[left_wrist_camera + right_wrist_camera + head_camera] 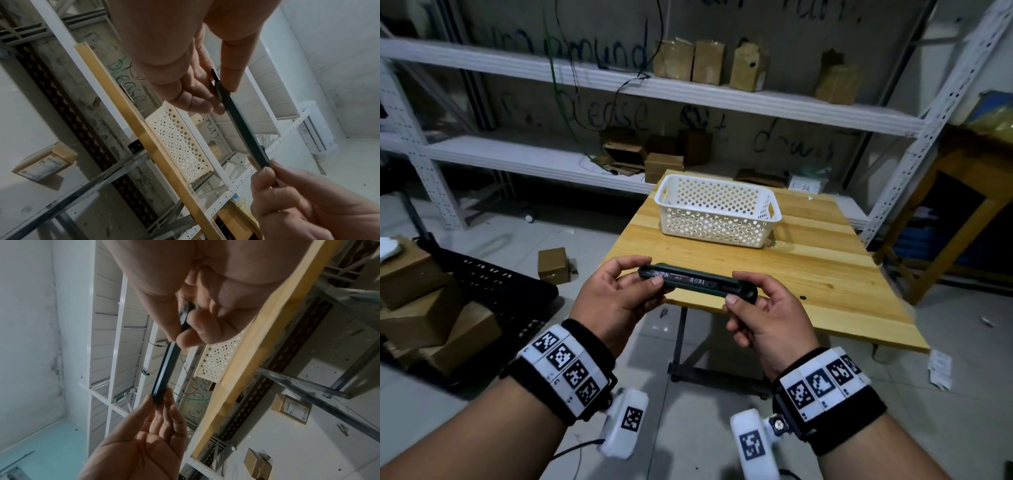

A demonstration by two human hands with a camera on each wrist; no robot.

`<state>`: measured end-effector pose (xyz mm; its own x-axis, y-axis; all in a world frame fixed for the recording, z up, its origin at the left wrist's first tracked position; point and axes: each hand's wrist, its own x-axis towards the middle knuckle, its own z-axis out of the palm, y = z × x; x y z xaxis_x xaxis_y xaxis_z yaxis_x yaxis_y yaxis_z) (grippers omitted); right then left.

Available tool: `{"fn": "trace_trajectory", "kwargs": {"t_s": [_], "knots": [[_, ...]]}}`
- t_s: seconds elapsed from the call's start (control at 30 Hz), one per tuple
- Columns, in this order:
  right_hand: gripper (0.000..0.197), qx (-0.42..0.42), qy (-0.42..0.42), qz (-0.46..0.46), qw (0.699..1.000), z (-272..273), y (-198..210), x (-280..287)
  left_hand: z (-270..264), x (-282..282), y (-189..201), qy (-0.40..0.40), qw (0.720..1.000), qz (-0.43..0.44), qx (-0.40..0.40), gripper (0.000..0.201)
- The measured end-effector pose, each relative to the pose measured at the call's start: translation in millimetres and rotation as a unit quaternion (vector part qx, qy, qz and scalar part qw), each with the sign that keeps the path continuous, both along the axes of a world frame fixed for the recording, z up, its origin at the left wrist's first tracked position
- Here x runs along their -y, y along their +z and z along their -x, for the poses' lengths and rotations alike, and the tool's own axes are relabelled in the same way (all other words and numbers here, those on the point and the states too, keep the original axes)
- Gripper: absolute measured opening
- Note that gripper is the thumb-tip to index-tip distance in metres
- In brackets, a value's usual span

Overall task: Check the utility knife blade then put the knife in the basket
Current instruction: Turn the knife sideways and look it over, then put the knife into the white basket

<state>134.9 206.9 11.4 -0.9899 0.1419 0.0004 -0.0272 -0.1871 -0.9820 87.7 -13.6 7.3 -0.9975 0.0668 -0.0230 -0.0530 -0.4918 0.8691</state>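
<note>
A dark green-black utility knife with white lettering is held level in the air, just above the near edge of the wooden table. My left hand pinches its left end between thumb and fingers. My right hand pinches its right end the same way. No blade shows outside the body. In the wrist views the knife appears as a thin dark bar spanning both hands. A white perforated basket stands empty on the far part of the table, beyond the knife.
White metal shelving with cardboard boxes runs behind the table. A black crate and stacked boxes lie on the floor to the left. A small box sits on the tiles near the table's left edge.
</note>
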Motion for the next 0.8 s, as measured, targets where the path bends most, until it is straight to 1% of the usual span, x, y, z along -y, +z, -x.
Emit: {"fn": "trace_trajectory", "kwargs": {"t_s": [0.13, 0.2, 0.27, 0.33, 0.4, 0.5, 0.57, 0.67, 0.8], "knots": [[0.037, -0.013, -0.005, -0.001, 1.000, -1, 10, -1, 1, -4, 9, 0.004, 1.000, -0.004, -0.004, 0.039], [0.036, -0.028, -0.013, 0.009, 0.999, -1, 18, -1, 1, -6, 17, 0.005, 1.000, -0.020, -0.009, 0.044], [0.036, -0.047, -0.023, 0.016, 0.999, -1, 25, -4, 1, -8, 25, -0.006, 0.999, -0.035, -0.012, 0.050], [0.036, -0.061, -0.027, 0.016, 0.998, -2, 33, -8, 2, -11, 34, -0.027, 0.999, -0.044, -0.014, 0.048], [0.035, -0.066, -0.032, 0.024, 0.997, -1, 39, -13, 8, -15, 43, -0.049, 0.998, -0.038, -0.019, 0.047], [0.035, -0.063, -0.047, 0.029, 0.997, 9, 46, -21, 24, -21, 60, -0.071, 0.997, 0.006, -0.037, 0.052], [0.035, -0.064, -0.052, 0.007, 0.997, 20, 53, -29, 41, -26, 70, -0.078, 0.996, 0.020, -0.040, 0.053], [0.034, -0.065, -0.056, -0.057, 0.995, 42, 70, -41, 68, -35, 79, -0.085, 0.995, 0.032, -0.030, 0.045], [0.032, -0.061, -0.054, -0.117, 0.990, 83, 85, -53, 108, -46, 85, -0.092, 0.991, 0.097, -0.030, 0.042]]}}
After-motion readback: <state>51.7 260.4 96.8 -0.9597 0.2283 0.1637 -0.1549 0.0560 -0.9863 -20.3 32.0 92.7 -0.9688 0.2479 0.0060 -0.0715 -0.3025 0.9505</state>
